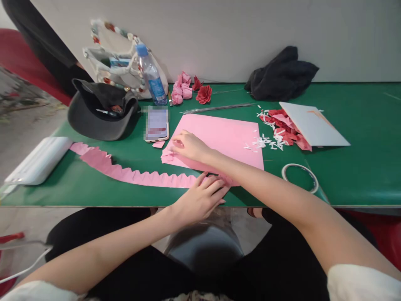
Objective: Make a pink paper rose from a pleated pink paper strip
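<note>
A long pink paper strip [144,177] with a zigzag upper edge runs across the front of the green table. My left hand [203,195] rests on its right end, palm down with fingers stretched out. My right hand [191,144] crosses above the left one, over a flat pink paper sheet [219,131]. Its fingers are curled into a pinch; whatever they may hold is too small to make out. Close below those fingers lies a crumpled pink paper piece [168,156] at the sheet's left corner.
Left: a white power bank [40,161], dark cap [97,113], phone [157,125] and water bottle [153,79]. Behind the sheet lie thin wires [219,108], with paper flowers [204,95] beyond. Right: paper scraps [275,140], a white board [313,125], tape roll [285,172] and black cloth [282,75].
</note>
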`<action>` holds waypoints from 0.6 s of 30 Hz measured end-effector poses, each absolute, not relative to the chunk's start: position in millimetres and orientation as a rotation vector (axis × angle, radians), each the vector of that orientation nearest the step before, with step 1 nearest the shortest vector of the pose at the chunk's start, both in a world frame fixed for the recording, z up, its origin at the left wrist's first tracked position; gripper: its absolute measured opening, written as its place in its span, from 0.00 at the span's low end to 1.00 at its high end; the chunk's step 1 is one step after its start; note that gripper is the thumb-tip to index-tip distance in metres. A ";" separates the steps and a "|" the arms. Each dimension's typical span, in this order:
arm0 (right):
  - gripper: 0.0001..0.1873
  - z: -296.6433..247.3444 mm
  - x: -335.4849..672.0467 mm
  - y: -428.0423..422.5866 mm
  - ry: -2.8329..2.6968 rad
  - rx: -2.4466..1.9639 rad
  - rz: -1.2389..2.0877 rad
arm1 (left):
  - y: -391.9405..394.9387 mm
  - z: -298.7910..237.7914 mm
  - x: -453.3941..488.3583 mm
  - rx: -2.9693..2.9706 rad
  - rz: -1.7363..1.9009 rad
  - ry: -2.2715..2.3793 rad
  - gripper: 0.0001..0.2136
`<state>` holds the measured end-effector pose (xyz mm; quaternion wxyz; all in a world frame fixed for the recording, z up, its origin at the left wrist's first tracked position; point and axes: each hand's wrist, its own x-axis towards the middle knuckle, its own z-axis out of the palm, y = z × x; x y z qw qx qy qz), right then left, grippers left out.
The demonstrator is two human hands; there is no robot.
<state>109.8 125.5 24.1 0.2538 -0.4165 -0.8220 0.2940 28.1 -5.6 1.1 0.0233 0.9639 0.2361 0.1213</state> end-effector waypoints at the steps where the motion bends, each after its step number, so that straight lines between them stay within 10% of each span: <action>1: 0.06 20.4 101.8 129.4 -2.225 -1.150 0.793 | -6.1 0.5 27.3 2.979 0.375 0.730 0.20; 18: 0.07 60.6 253.2 68.2 -1.749 -1.248 1.064 | -3.7 1.6 29.0 2.920 0.353 0.674 0.20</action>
